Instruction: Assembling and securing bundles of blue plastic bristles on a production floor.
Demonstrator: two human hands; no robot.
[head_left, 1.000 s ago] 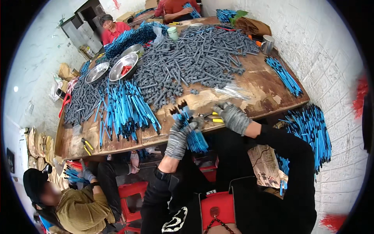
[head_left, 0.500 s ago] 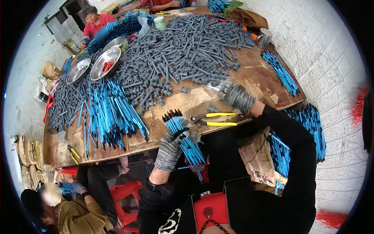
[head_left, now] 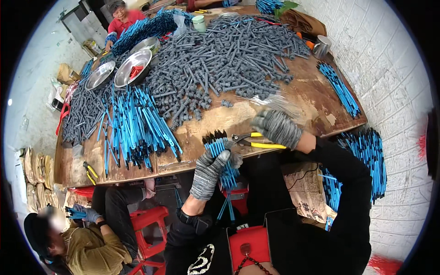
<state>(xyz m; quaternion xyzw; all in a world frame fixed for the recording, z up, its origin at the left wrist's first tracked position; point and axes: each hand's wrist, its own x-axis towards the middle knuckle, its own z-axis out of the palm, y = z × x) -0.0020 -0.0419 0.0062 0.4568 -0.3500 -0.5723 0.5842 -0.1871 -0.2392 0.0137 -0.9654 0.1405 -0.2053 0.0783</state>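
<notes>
My left hand (head_left: pixel 207 176), in a grey striped knit glove, is wrapped round a bundle of thin blue rods (head_left: pixel 218 145) with black tips, held upright at the table's front edge. A couple of rods stick out lower than the others beneath the hand. Over the wooden table is my gloved right hand (head_left: pixel 277 128), its fingers curled in; what is in them, if anything, cannot be made out. Yellow-handled pliers (head_left: pixel 263 145) lie just below it, their jaws close to the bundle. Thin clear strands (head_left: pixel 275 101) are spread on the wood beyond the right hand.
Grey plastic fittings (head_left: pixel 220 59) heap across the table (head_left: pixel 316 107). Blue rods (head_left: pixel 137 128) pile at left, with more (head_left: pixel 339 89) at right. Metal bowls (head_left: pixel 133 68), a mug (head_left: pixel 322 46) and other pliers (head_left: pixel 90 173) stand around. A person (head_left: pixel 87 238) sits lower left; others are beyond.
My right hand has drawn back from the clear strands toward the pliers and the bundle. The rods in my left hand stand more upright, and its fingers now close round them.
</notes>
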